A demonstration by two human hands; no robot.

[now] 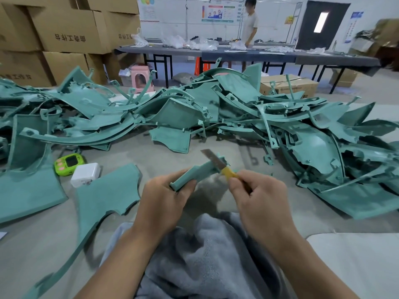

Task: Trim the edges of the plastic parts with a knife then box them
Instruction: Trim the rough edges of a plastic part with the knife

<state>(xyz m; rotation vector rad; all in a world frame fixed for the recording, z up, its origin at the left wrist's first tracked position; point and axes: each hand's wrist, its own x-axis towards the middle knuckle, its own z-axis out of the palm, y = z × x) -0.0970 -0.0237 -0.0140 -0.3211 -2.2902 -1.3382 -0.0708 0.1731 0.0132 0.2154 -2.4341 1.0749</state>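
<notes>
Item in work: one small teal moulded plastic part (199,172), gripped in the left hand (166,198) over the lap. Right hand (262,195) pinches a yellow-handled utility knife (222,167), blade laid against the part's edge. Stock: heaped teal plastic panels (237,108) on the tabletop (164,156) beyond.

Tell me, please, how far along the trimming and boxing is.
Early, it seems. Done: nothing visibly boxed; whether the flat panels at the left are trimmed I cannot tell. In hand: the left hand holds a small part, the right hand sets the knife against it. Left: the big pile.
</notes>
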